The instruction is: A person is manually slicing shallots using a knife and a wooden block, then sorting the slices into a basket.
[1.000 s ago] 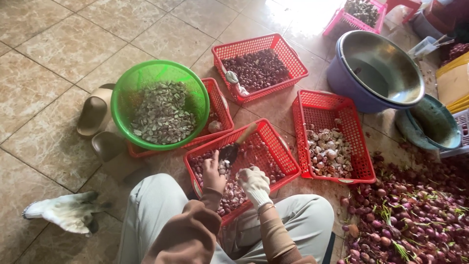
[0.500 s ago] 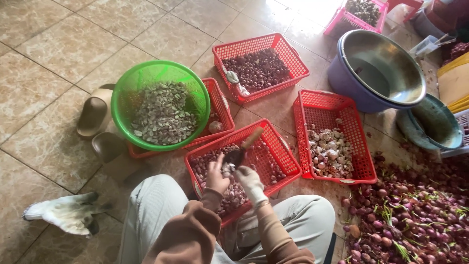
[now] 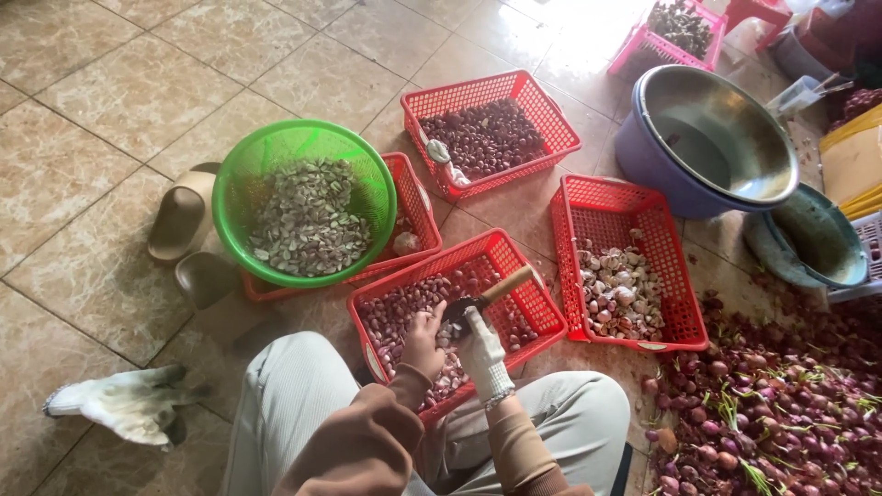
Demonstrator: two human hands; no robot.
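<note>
My gloved right hand (image 3: pixel 481 354) grips the knife (image 3: pixel 491 296) — handle slanting up-right — blade touching the shallot pinched in my left hand (image 3: pixel 423 342).

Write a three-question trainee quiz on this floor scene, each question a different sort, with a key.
1. True or false: the right hand wears a white glove and holds a wooden-handled knife.
2. The left hand is over which container? A. green basket B. red basket in front of the person C. metal bowl
3. Fill in: a white glove lies on the ____.

Key: 1 true; 2 B; 3 floor.
</note>
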